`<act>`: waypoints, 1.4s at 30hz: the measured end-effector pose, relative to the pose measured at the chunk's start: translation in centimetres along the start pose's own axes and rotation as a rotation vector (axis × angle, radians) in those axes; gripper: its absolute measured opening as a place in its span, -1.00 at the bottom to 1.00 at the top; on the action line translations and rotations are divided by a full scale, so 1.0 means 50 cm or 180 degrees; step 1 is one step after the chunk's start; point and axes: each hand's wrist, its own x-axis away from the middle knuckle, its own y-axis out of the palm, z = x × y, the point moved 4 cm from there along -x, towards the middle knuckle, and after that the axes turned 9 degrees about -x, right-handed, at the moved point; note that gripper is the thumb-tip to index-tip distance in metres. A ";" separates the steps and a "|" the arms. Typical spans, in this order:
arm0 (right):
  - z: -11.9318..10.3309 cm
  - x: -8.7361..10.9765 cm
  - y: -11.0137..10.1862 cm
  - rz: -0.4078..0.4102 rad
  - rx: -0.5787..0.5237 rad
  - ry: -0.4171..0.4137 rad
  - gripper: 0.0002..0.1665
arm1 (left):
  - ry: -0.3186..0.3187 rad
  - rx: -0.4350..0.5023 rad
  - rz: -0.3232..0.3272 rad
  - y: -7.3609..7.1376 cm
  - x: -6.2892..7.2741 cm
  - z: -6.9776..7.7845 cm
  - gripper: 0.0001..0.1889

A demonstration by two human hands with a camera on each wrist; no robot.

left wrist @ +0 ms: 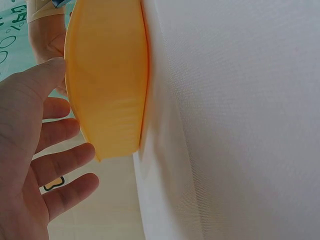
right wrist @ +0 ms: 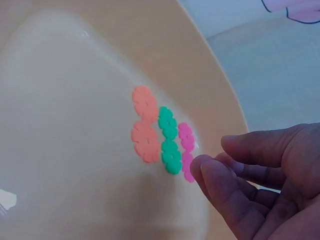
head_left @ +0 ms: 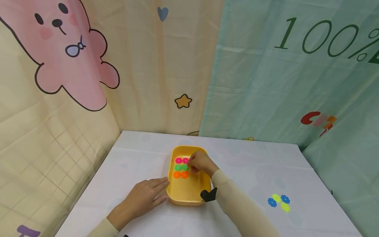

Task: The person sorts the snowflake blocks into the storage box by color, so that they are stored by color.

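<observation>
A yellow tray (head_left: 189, 191) lies on the white table, holding pairs of small flower-shaped plastic pieces. The pink pieces (head_left: 178, 160) are farthest back, then the green pieces (head_left: 177, 168), with the orange pieces (head_left: 176, 174) nearest. My right hand (head_left: 202, 163) hovers over the tray beside the pink pair. In the right wrist view its fingers bend loosely, thumb and index finger apart, with nothing between them. Along the tray's left side, my left hand (head_left: 145, 196) has its fingers spread, fingertips right at the rim (left wrist: 70, 90).
To the right on the table lie blue flower pieces (head_left: 272, 202) and yellow flower pieces (head_left: 285, 207), close together. Printed curtains (head_left: 154, 82) stand behind the table and at its sides. A black strap piece (head_left: 208, 195) hangs at the right wrist over the tray's rim.
</observation>
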 end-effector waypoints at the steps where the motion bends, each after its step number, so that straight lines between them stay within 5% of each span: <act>1: -0.001 0.004 -0.008 0.0014 -0.0058 -0.0008 -0.89 | -0.0001 0.0004 0.0000 0.001 -0.001 0.000 -0.46; 16: 0.016 0.077 -0.140 0.0264 -0.0822 -0.0077 -0.77 | -0.0040 0.0023 0.0078 0.004 0.002 -0.004 -0.46; 26: 0.098 0.144 -0.237 0.0599 -0.0952 -0.0049 -0.72 | -0.0068 0.0040 0.0058 0.008 -0.001 -0.002 -0.43; 42: 0.270 0.270 -0.397 0.1040 0.0194 0.0244 -0.59 | -0.0092 0.0033 0.0081 0.009 -0.005 -0.010 -0.40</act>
